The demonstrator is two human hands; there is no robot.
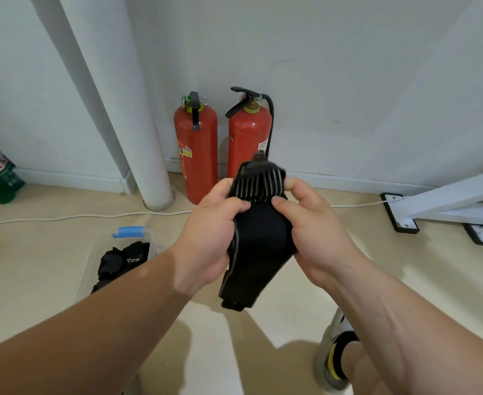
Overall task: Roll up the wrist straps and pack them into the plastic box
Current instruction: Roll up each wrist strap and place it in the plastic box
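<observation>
The rolling step is in hand: the left grip and the right grip each pinch the ribbed upper end of a black wrist strap, thumbs on its near face. The rest of the strap hangs flat and unrolled below both grips, clear of the floor. The ribbed end may be turned over for a first fold, though blur leaves that uncertain. Next, I judge, the strap needs winding tightly downward, then carrying to the plastic box, down and left of the left grip, where other black straps lie.
</observation>
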